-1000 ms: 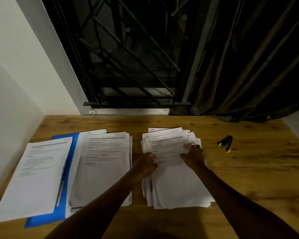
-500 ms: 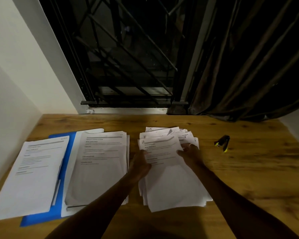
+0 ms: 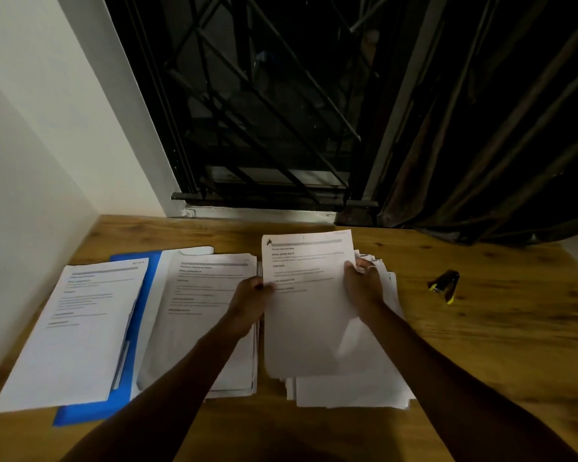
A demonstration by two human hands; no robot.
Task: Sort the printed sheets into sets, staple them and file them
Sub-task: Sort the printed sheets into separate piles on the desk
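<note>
Left hand (image 3: 251, 301): clenched on the left edge of one printed sheet (image 3: 307, 315), thumb on the front face, fingers curled behind. Right hand (image 3: 362, 288): grasping the same sheet's right edge, thumb on the front, fingers behind the paper; ring (image 3: 371, 267) on one finger.

The sheet is at frame centre, between the two hands, raised and tilted face-up toward the camera. Printed header and text lines are at its top; a dark mark sits at its top-left corner, can't tell what it is.

Directly under it is the loose pile (image 3: 354, 391), fanned and uneven on the wooden worktop (image 3: 498, 345).

Left of the left hand is a squared stack (image 3: 197, 315), just beside the pile. Further left, a blue folder (image 3: 94, 413) lies open with another printed set (image 3: 77, 331) on top of it.

The stapler (image 3: 444, 285), black and yellow, is at right of frame, well apart from the right hand, nothing touching it.
</note>
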